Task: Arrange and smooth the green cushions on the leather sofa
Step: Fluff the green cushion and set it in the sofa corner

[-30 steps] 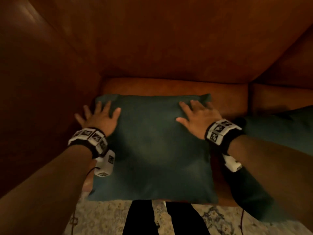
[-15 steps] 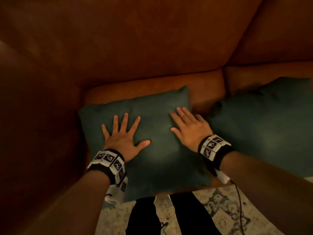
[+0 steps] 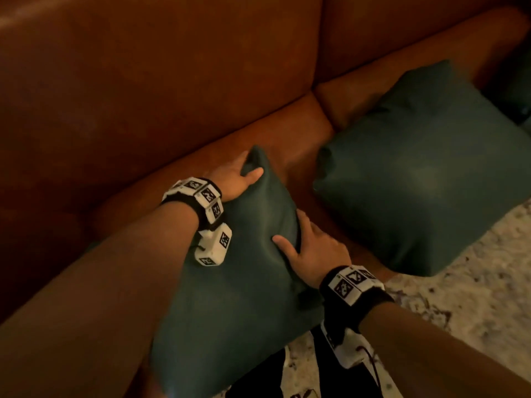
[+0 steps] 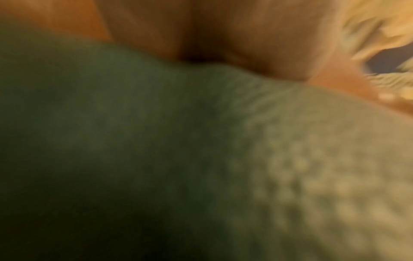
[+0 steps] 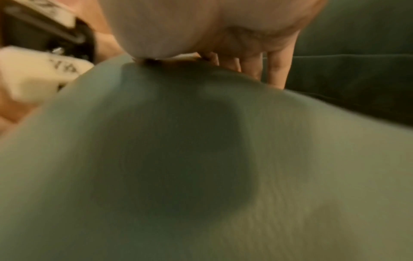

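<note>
The near green cushion lies on the sofa seat, turned at an angle with its far corner raised. My left hand grips that far corner, thumb on top and fingers behind it. My right hand holds the cushion's right edge, with the thumb pressing a dimple into the top and the fingers down its side. The cushion fills the right wrist view. In the left wrist view, which is blurred, only fabric and palm show. A second green cushion lies flat to the right.
The brown leather backrest rises behind both cushions. A third dark cushion sits at the far right edge. A pale patterned rug covers the floor in front, and my dark-clad legs stand against the seat's front.
Both hands left the cushion's flat top. The left went to the far corner and the right to the right edge, and both took hold. The cushion has turned and its corner has risen.
</note>
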A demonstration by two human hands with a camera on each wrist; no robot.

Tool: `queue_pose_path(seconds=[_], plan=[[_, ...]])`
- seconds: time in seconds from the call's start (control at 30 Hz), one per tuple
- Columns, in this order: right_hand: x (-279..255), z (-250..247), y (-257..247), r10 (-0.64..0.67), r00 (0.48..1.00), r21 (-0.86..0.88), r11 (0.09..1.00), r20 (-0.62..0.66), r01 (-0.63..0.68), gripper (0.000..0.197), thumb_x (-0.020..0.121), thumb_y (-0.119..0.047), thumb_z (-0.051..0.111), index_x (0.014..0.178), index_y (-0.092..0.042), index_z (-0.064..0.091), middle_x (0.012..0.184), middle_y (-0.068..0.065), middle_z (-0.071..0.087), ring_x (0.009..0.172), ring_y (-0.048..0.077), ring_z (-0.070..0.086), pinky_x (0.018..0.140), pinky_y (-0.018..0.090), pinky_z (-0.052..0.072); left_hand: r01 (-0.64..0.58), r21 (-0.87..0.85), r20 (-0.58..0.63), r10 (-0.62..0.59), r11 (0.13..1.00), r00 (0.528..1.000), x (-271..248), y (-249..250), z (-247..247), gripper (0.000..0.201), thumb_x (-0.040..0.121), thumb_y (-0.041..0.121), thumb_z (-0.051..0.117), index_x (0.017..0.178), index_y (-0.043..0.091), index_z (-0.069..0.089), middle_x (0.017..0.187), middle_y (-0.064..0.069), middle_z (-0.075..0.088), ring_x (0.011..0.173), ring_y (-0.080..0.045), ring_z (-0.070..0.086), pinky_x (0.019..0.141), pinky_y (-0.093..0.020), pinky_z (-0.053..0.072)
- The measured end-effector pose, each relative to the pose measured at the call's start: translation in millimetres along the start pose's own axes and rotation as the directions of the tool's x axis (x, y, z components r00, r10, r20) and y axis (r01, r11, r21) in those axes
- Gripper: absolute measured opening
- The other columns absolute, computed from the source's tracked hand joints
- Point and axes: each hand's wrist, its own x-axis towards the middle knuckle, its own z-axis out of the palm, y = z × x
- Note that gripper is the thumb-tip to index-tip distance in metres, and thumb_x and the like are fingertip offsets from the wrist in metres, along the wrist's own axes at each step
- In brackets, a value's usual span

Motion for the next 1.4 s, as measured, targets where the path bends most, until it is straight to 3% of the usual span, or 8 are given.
queue_pose_path(seconds=[0.27, 0.37, 0.43, 0.57, 0.7, 0.9, 1.27, 1.4], plan=[[-1, 4, 24, 0.151, 0.989, -0.094, 0.984, 0.011, -0.149, 0.071, 0.087, -0.075, 0.016, 0.138, -0.028, 0.032, 0.126, 0.003, 0.059, 0.110, 0.030, 0.060, 0.084, 0.040, 0.046, 0.275, -0.108, -0.416, -0.295, 0.955, 0.860, -19, -12, -28, 0.027, 0.093, 0.033, 0.051, 0.117, 0.020, 0.048, 0.129, -0.014, 0.045, 0.119, -0.038, 0.045, 0.097, -0.050, 0.039], [-16, 7, 6, 0.021, 0.979, -0.066, 0.997, -0.202, -0.035, 0.061, 0.093, -0.063, 0.030, 0.138, -0.023, 0.040, 0.142, 0.004, 0.050, 0.125, 0.026, 0.052, 0.094, 0.040, 0.046, -0.096, 0.303, -0.461, 0.233, 0.948, 0.856, -51, 8, -15, 0.051, 0.089, 0.042, 0.045, 0.138, 0.027, 0.037, 0.142, -0.008, 0.038, 0.130, -0.034, 0.037, 0.104, -0.053, 0.034], [-18, 12, -20, -0.108, 0.951, -0.100, 0.992, -0.291, 0.082, 0.068, 0.090, -0.063, 0.032, 0.138, -0.017, 0.046, 0.144, 0.008, 0.049, 0.129, 0.025, 0.050, 0.098, 0.043, 0.045, -0.420, 0.581, -0.088, 0.566, 0.698, 0.820, -68, 21, 10, 0.058, 0.088, 0.052, 0.026, 0.144, 0.039, 0.028, 0.153, 0.000, 0.029, 0.141, -0.028, 0.026, 0.110, -0.056, 0.024], [-15, 22, -11, -0.069, 0.995, -0.161, 0.985, -0.066, 0.057, 0.094, 0.080, -0.077, -0.009, 0.151, -0.023, 0.023, 0.157, 0.003, 0.030, 0.143, 0.020, 0.030, 0.108, 0.046, 0.031, -0.007, 0.544, -0.035, 0.031, 0.839, 0.999, -53, -13, 13, 0.065, 0.084, 0.074, 0.003, 0.145, 0.052, 0.007, 0.161, 0.010, 0.002, 0.147, -0.030, -0.001, 0.114, -0.061, 0.001], [-26, 16, 36, 0.082, 0.994, -0.191, 0.979, 0.068, -0.067, 0.084, 0.085, -0.075, 0.002, 0.152, -0.026, 0.010, 0.160, 0.000, 0.020, 0.145, 0.020, 0.025, 0.112, 0.045, 0.028, 0.508, 0.159, -0.127, -0.493, 0.847, 0.861, -73, -52, -33, 0.068, 0.089, 0.069, 0.011, 0.149, 0.039, 0.015, 0.161, 0.000, 0.000, 0.145, -0.039, -0.005, 0.112, -0.064, -0.002], [-46, 30, -19, -0.182, 0.956, -0.141, 0.978, -0.229, 0.153, 0.079, 0.088, -0.069, 0.029, 0.145, -0.015, 0.039, 0.150, 0.011, 0.042, 0.138, 0.026, 0.040, 0.105, 0.048, 0.038, -0.246, 0.625, -0.064, 0.362, 0.741, 0.930, -176, -14, 67, 0.069, 0.088, 0.064, 0.033, 0.149, 0.034, 0.021, 0.159, -0.006, 0.019, 0.145, -0.036, 0.014, 0.109, -0.066, 0.015], [-71, 52, 127, 0.454, 0.886, -0.015, 0.891, 0.091, -0.454, 0.062, 0.094, -0.062, 0.014, 0.145, -0.028, 0.023, 0.151, 0.006, 0.038, 0.129, 0.031, 0.047, 0.105, 0.049, 0.036, -0.111, 0.558, -0.082, 0.188, 0.823, 0.979, -169, -50, 86, 0.071, 0.078, 0.082, -0.001, 0.140, 0.053, -0.019, 0.157, 0.011, -0.022, 0.146, -0.027, -0.017, 0.114, -0.061, -0.004], [-92, 19, 113, 0.394, 0.907, 0.141, 0.916, -0.146, -0.376, 0.036, 0.097, -0.046, 0.038, 0.124, -0.023, 0.045, 0.115, 0.009, 0.062, 0.095, 0.033, 0.062, 0.078, 0.035, 0.047, -0.098, 0.541, -0.117, 0.191, 0.835, 0.975, -177, -41, 78, 0.070, 0.086, 0.071, 0.017, 0.149, 0.044, 0.004, 0.161, 0.000, -0.002, 0.147, -0.034, 0.003, 0.114, -0.059, 0.003]])
